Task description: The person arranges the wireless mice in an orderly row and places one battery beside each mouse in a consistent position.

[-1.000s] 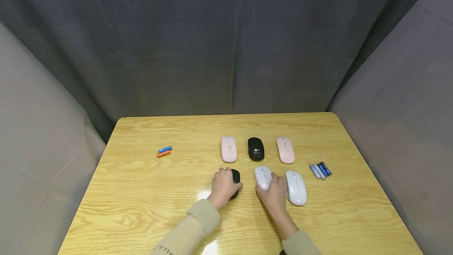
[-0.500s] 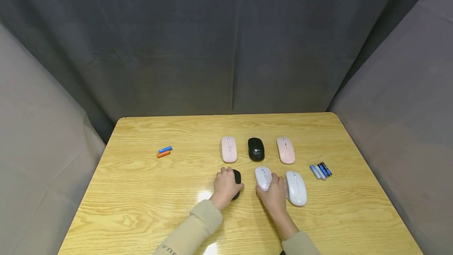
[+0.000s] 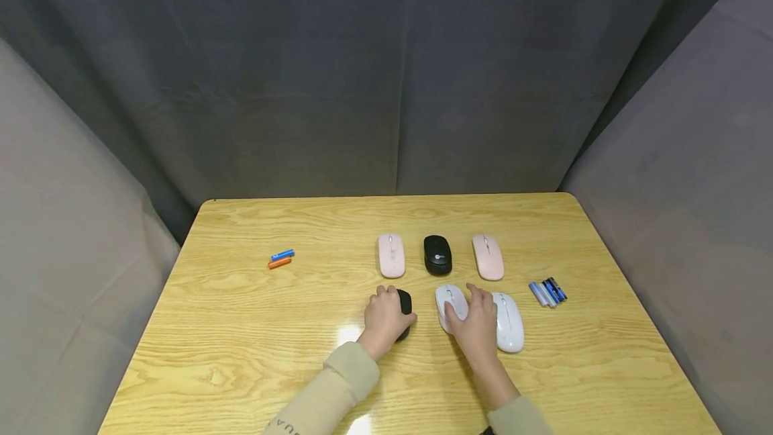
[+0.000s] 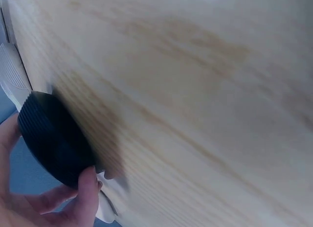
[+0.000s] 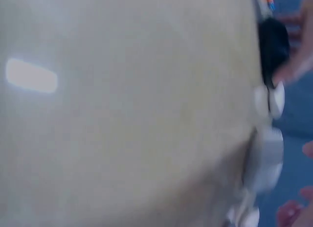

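Note:
In the head view my left hand [image 3: 383, 318] grips a black computer mouse [image 3: 405, 302] on the wooden table, its body partly covered by the fingers. The left wrist view shows the thumb and fingers holding the ribbed sides of this mouse [image 4: 54, 139]. To its right lies a white mouse [image 3: 449, 297]. My right hand [image 3: 477, 327] hovers over that mouse's right side, fingers spread. In the blurred right wrist view the fingertips stand apart from the white mouse [image 5: 265, 158]. A second white mouse [image 3: 510, 324] lies just right of this hand, partly hidden by it.
Behind the hands stands a row: a pink mouse [image 3: 391, 256], a black mouse [image 3: 437, 255] and another pink mouse [image 3: 488, 257]. Several batteries [image 3: 547, 293] lie at the right. A blue battery [image 3: 282, 255] and an orange battery [image 3: 280, 264] lie at the left.
My right hand has let go of the white mouse and lifted slightly to the right, fingers spreading. The left hand shifted a little right with the black mouse, then stayed put.

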A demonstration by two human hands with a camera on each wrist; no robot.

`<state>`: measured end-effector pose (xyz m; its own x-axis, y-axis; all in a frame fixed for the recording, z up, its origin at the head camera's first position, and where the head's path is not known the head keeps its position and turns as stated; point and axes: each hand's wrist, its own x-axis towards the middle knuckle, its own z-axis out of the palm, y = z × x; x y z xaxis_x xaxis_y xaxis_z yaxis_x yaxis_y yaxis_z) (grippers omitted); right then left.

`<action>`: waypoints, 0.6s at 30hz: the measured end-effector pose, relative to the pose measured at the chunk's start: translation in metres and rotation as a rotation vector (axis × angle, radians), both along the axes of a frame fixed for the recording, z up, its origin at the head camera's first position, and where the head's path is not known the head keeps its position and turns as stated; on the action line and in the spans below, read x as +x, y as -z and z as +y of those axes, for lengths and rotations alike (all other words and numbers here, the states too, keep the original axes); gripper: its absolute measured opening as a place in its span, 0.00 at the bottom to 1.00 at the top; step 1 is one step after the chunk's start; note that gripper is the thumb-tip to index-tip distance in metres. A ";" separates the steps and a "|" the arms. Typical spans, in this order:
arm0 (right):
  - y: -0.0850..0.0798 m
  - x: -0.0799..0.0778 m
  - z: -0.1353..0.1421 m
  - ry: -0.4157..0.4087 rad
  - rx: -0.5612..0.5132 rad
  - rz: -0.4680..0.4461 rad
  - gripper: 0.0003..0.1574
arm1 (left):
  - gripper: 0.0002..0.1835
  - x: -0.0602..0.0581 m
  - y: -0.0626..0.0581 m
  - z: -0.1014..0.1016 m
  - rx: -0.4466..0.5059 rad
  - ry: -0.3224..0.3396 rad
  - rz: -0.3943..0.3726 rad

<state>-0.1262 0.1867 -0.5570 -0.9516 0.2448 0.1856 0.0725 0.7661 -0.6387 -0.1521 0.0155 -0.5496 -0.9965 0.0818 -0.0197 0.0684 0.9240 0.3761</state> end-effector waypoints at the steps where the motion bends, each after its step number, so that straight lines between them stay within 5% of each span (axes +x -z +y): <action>1: -0.004 -0.003 0.005 -0.005 -0.012 0.034 0.37 | 0.35 0.000 0.000 0.000 0.001 0.000 -0.001; 8: -0.022 -0.027 0.056 -0.005 0.011 0.173 0.29 | 0.35 0.000 -0.001 0.000 0.007 -0.005 -0.014; 18: -0.031 -0.040 0.117 -0.008 0.063 -0.082 0.32 | 0.35 -0.001 0.000 0.001 0.009 -0.007 -0.020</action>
